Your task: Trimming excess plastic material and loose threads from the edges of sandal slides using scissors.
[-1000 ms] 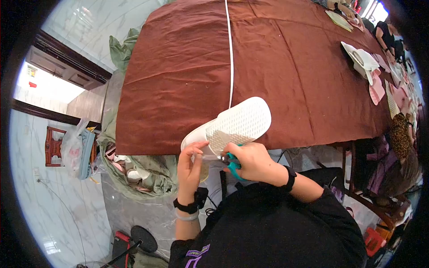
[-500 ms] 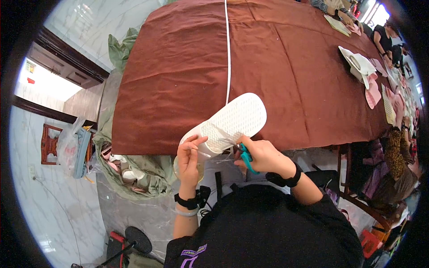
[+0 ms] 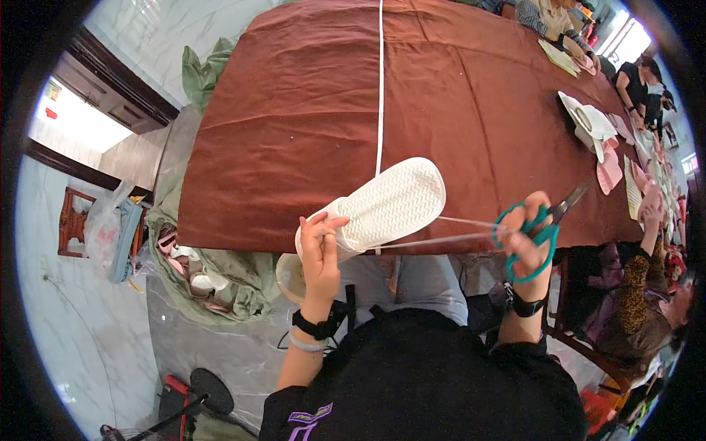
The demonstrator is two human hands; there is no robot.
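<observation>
A white slide sandal [image 3: 401,200], its zigzag-patterned sole facing up, tilts over the table's near edge. My left hand [image 3: 321,253] grips its strap end with curled fingers. Off to the right, my right hand [image 3: 528,234] has its fingers through the teal handles of a pair of scissors [image 3: 546,237], whose dark blades point up and to the right. Pale, taut strands of thread [image 3: 445,240] stretch from the sandal to my right hand. How the fingers pinch the thread is blurred.
A brown cloth-covered table [image 3: 294,132] with a white strip [image 3: 380,95] down it lies ahead. White and pink shoe pieces [image 3: 592,125] rest on its right side. At the left, a green sack [image 3: 246,287] holds several shoes. Other people sit along the right.
My right hand with the scissors has moved away from the sandal to the right, drawing thread out taut. The left hand stays on the sandal, whose sole shows more fully.
</observation>
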